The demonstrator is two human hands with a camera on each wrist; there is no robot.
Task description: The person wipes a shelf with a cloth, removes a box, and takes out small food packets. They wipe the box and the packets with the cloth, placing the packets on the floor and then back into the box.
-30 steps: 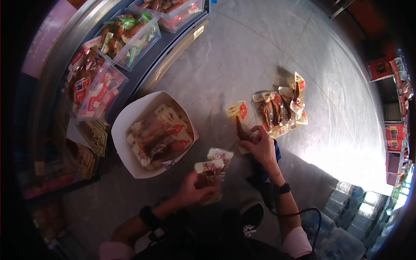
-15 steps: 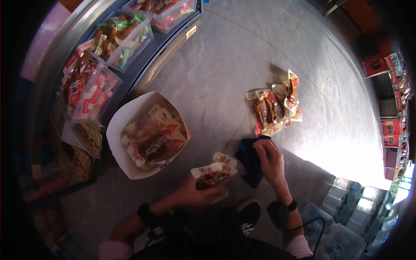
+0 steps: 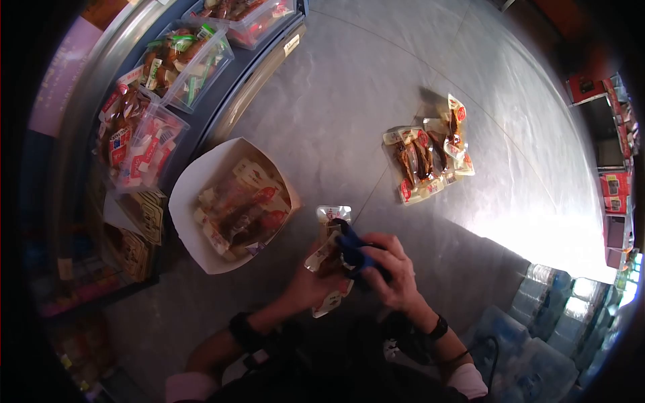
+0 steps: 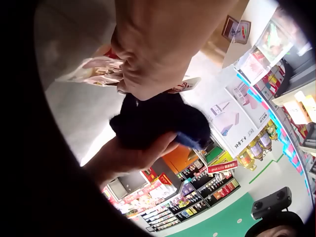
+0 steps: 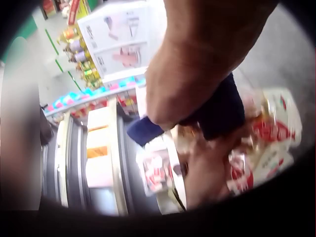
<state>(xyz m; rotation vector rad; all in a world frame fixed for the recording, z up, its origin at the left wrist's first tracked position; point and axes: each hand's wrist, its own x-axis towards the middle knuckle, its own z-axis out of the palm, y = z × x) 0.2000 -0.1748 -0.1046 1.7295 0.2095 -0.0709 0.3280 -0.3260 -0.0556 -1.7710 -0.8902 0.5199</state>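
Note:
My left hand grips several clear food packets low in the head view; their printed ends stick out above and below it. In my right hand is a dark blue cloth, pressed against those packets. The left wrist view shows the cloth bunched between the left hand and the right hand. In the right wrist view the cloth lies under the right hand, beside red-printed packets.
A white carton holding packets stands on the grey floor at left. More packets lie to the right. Clear bins line a shelf at upper left. Wrapped bottles stand at lower right.
My right hand let go of a packet, took up the blue cloth from the floor and moved left to the packets in my left hand. Those packets have tilted.

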